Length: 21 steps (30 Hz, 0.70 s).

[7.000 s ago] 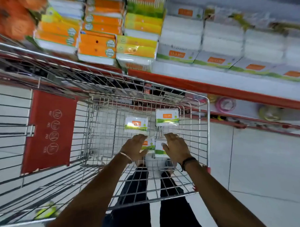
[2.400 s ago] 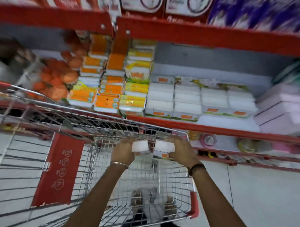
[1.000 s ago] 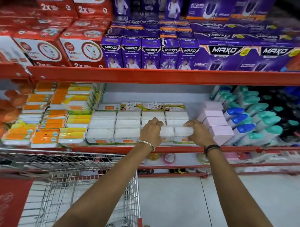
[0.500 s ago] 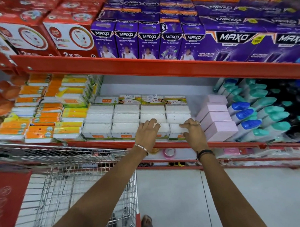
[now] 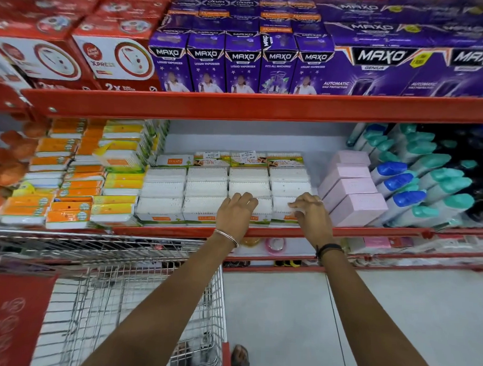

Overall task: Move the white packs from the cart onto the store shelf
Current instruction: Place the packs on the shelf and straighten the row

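Flat white packs (image 5: 206, 187) with green-and-orange labels lie in neat rows on the red-edged store shelf (image 5: 383, 231). My left hand (image 5: 235, 214) rests palm down, fingers spread, on the front pack of the third column (image 5: 263, 207). My right hand (image 5: 311, 215) touches the front pack of the fourth column (image 5: 280, 206) with bent fingertips and does not grip it. The wire cart (image 5: 154, 289) stands at the lower left, below the shelf. Its basket is blurred and mostly hidden by my left arm, so I cannot tell what lies in it.
Pink boxes (image 5: 352, 197) stand just right of the white packs, then bottles with blue and teal caps (image 5: 418, 186). Orange and yellow packs (image 5: 79, 182) are stacked on the left. The upper shelf rail (image 5: 265, 107) carries purple boxes (image 5: 242, 62) and red boxes (image 5: 116, 58). Tiled floor (image 5: 284, 321) lies right of the cart.
Both hands carried white packs up from the cart and set them at the shelf's front row. Since half a second ago the fingers have loosened and lie on top of the packs.
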Tool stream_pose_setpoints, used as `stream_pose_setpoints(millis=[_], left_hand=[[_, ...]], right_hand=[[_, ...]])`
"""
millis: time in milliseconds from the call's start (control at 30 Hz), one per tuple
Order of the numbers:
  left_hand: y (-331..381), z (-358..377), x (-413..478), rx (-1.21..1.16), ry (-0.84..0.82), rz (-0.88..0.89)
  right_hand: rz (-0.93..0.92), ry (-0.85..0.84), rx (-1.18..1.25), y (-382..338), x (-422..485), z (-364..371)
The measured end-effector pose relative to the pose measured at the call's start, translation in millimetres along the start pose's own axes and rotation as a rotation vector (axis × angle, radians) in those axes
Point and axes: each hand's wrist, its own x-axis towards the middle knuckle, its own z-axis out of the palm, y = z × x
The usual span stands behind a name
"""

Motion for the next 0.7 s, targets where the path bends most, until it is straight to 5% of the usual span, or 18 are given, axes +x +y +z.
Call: stream_pose_setpoints(millis=[433,567,633,700], left_hand=[[4.7,6.5,-8.8,-0.037,0.068,-0.053],[38.1,10.7,-36.5,-0.787,0.341,-0.389],[58.1,8.1,-41.4,-1.336,0.363,-0.796],[66.8,2.2,-33.4,-1.877,0.239,-1.243]], right_hand=[[0.011,-0.012,0.099,-0.7,-3.8,-1.2],[0.281,0.303,0.608,-16.5,-20.5,5.0],[0.590,0.481,0.955,-33.0,-30.6,9.8],[0.852,0.439,1.303,-44.3,-33.6,13.0]])
